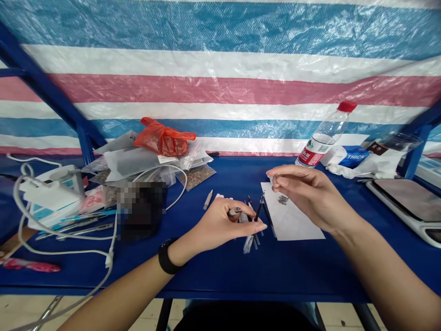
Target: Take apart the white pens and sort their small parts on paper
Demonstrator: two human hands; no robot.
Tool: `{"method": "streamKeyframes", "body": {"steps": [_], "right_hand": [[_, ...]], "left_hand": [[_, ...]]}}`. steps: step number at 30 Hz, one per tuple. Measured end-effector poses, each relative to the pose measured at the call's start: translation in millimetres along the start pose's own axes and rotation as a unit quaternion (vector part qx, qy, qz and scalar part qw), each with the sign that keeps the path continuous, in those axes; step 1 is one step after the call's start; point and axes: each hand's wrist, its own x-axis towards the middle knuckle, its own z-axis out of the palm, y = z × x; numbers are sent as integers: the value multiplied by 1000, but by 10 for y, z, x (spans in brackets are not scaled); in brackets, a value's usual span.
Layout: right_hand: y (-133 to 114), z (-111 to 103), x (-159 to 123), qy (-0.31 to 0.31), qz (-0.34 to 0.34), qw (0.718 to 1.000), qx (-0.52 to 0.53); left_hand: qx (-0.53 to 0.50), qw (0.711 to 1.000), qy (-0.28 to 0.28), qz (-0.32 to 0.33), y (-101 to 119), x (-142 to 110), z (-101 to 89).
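Observation:
My left hand (223, 224) rests on the blue table (220, 266), its fingers closed around a small pen barrel with a brownish tip (234, 212). Under and beside it lie several loose pen parts and refills (251, 232). My right hand (306, 193) hovers over a white sheet of paper (292, 223), thumb and forefinger pinched on something too small to make out. A little pile of tiny metal springs (283, 199) sits on the paper just left of that hand. A black band circles my left wrist.
A water bottle with a red cap (325, 135) stands at the back right beside a blue-and-white pack (353, 157). A scale (406, 202) lies far right. An orange bag (163, 138) tops plastic sachets back left, with white cables (51, 230) and pens (77, 225) at left.

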Motion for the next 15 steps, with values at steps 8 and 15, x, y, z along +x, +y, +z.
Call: {"method": "streamKeyframes", "body": {"steps": [8, 15], "right_hand": [[31, 238, -30, 6, -27, 997, 77], [55, 226, -38, -1, -32, 997, 68]], "left_hand": [[-12, 1000, -8, -6, -18, -1, -7], [-32, 999, -8, -6, -4, 2, -17]]}}
